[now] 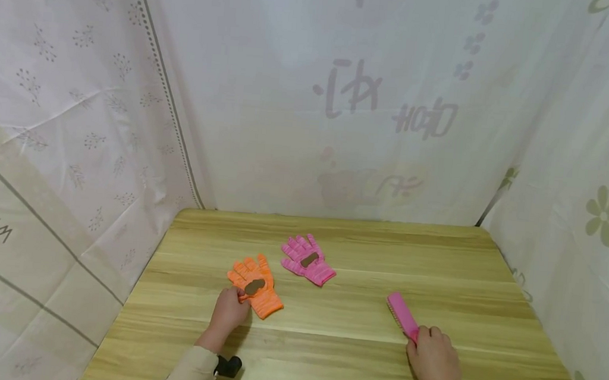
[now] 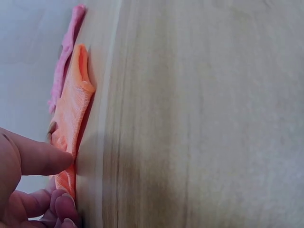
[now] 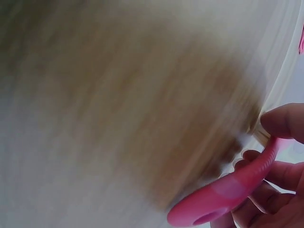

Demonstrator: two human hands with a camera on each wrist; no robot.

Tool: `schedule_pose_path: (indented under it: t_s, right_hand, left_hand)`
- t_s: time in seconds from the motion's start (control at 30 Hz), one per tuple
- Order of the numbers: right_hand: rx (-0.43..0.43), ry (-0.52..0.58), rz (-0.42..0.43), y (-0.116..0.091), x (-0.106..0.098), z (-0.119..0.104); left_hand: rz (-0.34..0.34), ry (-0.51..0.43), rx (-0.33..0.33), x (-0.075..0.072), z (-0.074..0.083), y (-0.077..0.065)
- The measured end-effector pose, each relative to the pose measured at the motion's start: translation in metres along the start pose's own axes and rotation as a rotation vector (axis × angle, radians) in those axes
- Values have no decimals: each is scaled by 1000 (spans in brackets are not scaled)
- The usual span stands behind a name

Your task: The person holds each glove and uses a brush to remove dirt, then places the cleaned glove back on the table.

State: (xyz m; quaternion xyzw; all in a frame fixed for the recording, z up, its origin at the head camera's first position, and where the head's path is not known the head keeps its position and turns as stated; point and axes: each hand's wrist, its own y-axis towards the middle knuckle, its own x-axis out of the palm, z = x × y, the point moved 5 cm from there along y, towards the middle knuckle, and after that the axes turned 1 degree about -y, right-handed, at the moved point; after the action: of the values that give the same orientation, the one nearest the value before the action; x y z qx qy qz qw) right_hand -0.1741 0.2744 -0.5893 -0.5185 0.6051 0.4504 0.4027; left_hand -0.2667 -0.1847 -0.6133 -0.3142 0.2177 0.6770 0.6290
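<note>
An orange knit glove (image 1: 268,304) with a brown patch (image 1: 254,287) on it lies on the table, fingers pointing away. At its thumb side, my left hand (image 1: 230,312) pinches the glove's edge; the left wrist view shows the fingertips on the orange fabric (image 2: 71,109). Farther back and to the right lies a pink knit glove (image 1: 300,250), also with a brown patch (image 1: 309,260). My right hand (image 1: 437,358) grips the handle of a pink brush (image 1: 402,312), its bristles facing left. In the right wrist view the pink handle (image 3: 228,192) runs across the curled fingers.
The wooden table (image 1: 334,359) has a patterned white curtain (image 1: 269,92) behind it and more curtains at both sides. A black strap mount (image 1: 228,366) sits at my left wrist, by the sleeve (image 1: 190,372).
</note>
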Motion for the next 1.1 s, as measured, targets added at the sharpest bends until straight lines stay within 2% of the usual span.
schedule_pose_path:
  t_s: [0.37,0.67,0.87,1.1]
  right_hand:
    - [-26,7,39,1,-7,-8]
    - [-14,16,7,3,-8,-10]
    - [-8,3,-16,3,-5,-8]
    - [-4,-1,-46,1,-3,-7]
  left_hand:
    - [39,-43,-12,-5,-2,0]
    - [32,-85,-10,-7,-1,-1]
    - [65,-72,32,-8,3,-4]
    - [79,-98,28,-6,3,-6]
